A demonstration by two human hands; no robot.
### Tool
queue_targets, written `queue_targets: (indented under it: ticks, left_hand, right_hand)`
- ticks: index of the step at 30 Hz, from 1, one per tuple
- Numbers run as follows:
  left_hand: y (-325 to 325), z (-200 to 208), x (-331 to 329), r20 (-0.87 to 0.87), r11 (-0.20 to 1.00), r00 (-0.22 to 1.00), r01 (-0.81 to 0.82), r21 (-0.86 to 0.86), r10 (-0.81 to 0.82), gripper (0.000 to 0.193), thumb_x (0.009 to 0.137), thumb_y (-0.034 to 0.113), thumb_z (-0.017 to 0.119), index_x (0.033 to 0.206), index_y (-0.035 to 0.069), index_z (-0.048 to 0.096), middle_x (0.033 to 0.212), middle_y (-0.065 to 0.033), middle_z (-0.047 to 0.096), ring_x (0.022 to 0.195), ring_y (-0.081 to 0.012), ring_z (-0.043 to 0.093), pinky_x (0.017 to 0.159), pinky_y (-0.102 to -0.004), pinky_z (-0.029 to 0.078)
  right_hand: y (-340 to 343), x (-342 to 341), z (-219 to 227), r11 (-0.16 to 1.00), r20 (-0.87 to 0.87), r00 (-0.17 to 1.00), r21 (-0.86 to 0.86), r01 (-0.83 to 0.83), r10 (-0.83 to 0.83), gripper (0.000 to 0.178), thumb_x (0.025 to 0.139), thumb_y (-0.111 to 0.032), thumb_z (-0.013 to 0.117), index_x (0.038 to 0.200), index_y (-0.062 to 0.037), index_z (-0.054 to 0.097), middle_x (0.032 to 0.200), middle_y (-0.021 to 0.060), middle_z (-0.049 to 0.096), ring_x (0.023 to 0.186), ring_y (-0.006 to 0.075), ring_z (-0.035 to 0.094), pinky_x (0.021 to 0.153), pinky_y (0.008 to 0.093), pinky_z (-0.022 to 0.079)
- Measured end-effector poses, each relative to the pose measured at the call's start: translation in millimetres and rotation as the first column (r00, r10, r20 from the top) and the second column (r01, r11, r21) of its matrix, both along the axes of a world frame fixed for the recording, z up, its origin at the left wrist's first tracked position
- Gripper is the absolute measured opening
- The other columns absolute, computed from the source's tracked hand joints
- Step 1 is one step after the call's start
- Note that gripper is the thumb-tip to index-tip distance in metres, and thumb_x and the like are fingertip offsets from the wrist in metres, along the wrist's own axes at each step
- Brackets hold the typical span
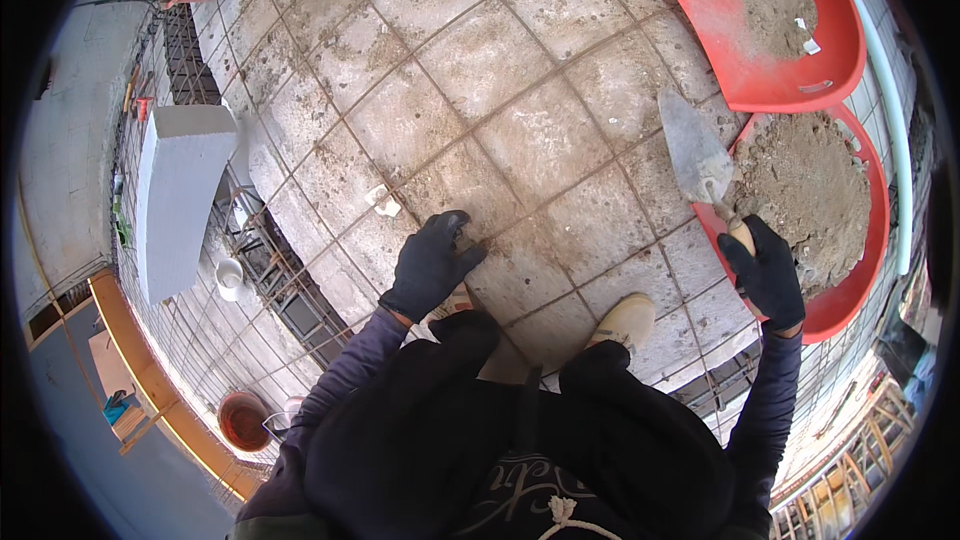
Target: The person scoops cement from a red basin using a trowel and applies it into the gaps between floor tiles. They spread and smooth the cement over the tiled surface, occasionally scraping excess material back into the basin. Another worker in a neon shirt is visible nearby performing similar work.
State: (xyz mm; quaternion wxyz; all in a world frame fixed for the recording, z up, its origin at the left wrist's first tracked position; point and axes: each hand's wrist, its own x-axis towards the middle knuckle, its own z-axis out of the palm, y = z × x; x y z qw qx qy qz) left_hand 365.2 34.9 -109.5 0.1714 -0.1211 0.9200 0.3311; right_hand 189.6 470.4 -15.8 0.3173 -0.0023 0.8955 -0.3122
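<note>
1. On my feed, the black-gloved left hand (432,265) curls low by the rusty steel-rod grid (562,66); I cannot tell whether it grips anything;
2. I see the black-gloved right hand (768,275) clamped on the pale wooden handle (741,234) of a grey, pointed metal trowel (692,148);
3. its blade juts past a red plastic tub (850,313) of grey-brown mix (810,200), over the grid;
4. beyond sits another red tub (780,88).
</note>
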Motion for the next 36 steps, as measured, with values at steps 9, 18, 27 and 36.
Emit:
queue_targets:
  ticks: [9,18,27,36]
  left_hand:
    - [53,-37,-11,-0.070,0.982,0.983,0.162,-0.092,-0.169,0.046,0.097,0.037,0.070,0.132,0.010,0.060,0.108,-0.0155,0.070,0.094,-0.0356,0.071,0.078,-0.0481,0.056]
    - [63,-42,-34,-0.068,0.974,0.972,0.220,-0.055,-0.224,0.035,0.099,0.034,0.066,0.121,0.008,0.064,0.104,-0.0160,0.070,0.089,-0.0364,0.072,0.075,-0.0488,0.056]
    - [14,-18,-4,-0.155,0.982,0.978,0.114,-0.150,-0.137,0.051,0.091,0.039,0.078,0.130,0.011,0.063,0.112,-0.0126,0.067,0.095,-0.0324,0.070,0.081,-0.0444,0.057]
    - [-4,-17,14,-0.051,0.989,0.988,0.145,-0.017,-0.146,0.052,0.087,0.024,0.078,0.134,0.010,0.061,0.122,-0.0149,0.065,0.110,-0.0363,0.066,0.092,-0.0479,0.055]
  right_hand:
    - [-20,113,-39,0.926,0.064,0.939,0.160,-0.343,0.337,0.040,0.092,-0.042,0.078,0.096,-0.0079,0.059,0.070,0.0199,0.066,0.069,0.0435,0.069,0.058,0.0523,0.052]
    - [-77,136,-88,0.959,0.067,0.962,-0.125,-0.253,0.263,0.040,0.095,-0.044,0.075,0.103,-0.0065,0.063,0.080,0.0215,0.069,0.077,0.0443,0.070,0.063,0.0503,0.053]
    - [5,83,-38,0.980,0.415,0.909,-0.191,0.061,0.024,0.023,0.098,-0.026,0.073,0.101,-0.0051,0.064,0.073,0.0060,0.065,0.059,0.0133,0.062,0.054,0.0315,0.050]
    - [4,100,-20,0.931,0.202,0.910,-0.129,-0.341,0.362,0.032,0.093,-0.031,0.079,0.100,-0.0034,0.065,0.075,0.0177,0.068,0.066,0.0388,0.067,0.061,0.0415,0.053]
